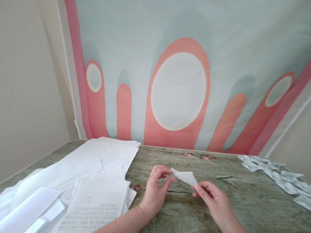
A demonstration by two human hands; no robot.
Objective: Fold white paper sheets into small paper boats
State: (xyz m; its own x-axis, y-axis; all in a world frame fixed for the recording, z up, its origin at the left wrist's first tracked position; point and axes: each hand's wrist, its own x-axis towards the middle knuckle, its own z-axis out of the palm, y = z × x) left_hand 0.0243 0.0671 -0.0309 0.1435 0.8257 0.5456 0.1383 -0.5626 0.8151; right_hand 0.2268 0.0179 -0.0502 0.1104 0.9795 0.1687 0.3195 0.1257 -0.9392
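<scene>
Both hands pinch folded paper (pixel 184 176) – left hand (pixel 155 193), right hand (pixel 213 200) – long axis left-right, above table (pixel 245 208)

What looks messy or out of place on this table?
The stack of white sheets on the left is fanned out untidily, and some sheets reach past the table edge. Folded pieces lie scattered far right. Both hands, left hand and right hand, pinch a small folded paper.
</scene>
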